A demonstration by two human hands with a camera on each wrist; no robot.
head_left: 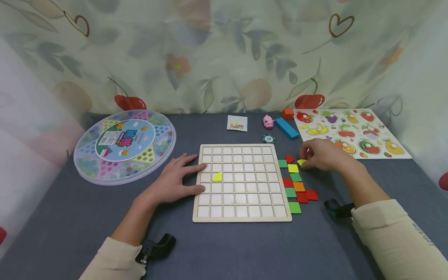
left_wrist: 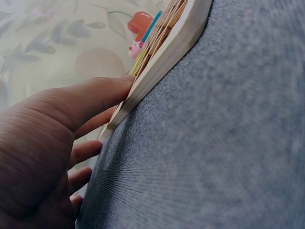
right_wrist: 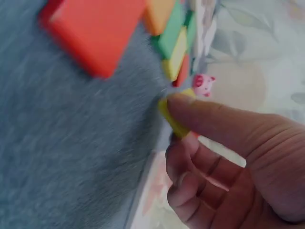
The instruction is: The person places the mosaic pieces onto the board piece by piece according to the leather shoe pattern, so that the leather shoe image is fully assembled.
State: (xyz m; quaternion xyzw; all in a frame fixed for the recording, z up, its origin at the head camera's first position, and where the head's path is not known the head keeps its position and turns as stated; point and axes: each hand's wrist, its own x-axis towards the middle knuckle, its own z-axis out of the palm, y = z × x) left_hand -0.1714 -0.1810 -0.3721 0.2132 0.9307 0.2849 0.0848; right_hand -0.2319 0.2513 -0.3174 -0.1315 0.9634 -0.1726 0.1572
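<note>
While your left hand [head_left: 175, 179] lies flat with straight fingers against the 9 o'clock edge of the wooden grid board [head_left: 241, 182], your right hand [head_left: 323, 155] sits at the board's 3 o'clock side, fingers curled, pinching a yellow piece [head_left: 301, 162]. From the head view only a sliver of that piece shows beyond your fingertips, so its full shape is hidden; the right wrist view shows your thumb [right_wrist: 214, 119] pressed on its yellow edge, but the picture is blurred and the piece's outline stays hard to make out. Just beside it lies a loose cluster of coloured tiles [head_left: 295, 182], red, green, yellow and orange, touching one another along the board's 3 o'clock edge. One yellow quarter-round piece [head_left: 217, 177] sits in a cell toward the board's 9 o'clock side. In the left wrist view your hand fills the lower left, and the board appears only as a thin edge, its cells not readable. At 12 o'clock of the board on the grey tabletop [head_left: 224, 249] lie a small card [head_left: 237, 123], a pink pig [head_left: 268, 121], a blue block [head_left: 286, 128] and an orange cube [head_left: 287, 113]. A fruit puzzle [head_left: 350, 132] at 2 o'clock is partly covered by your right hand, and a round clear case [head_left: 124, 146] rests at 10 o'clock.
</note>
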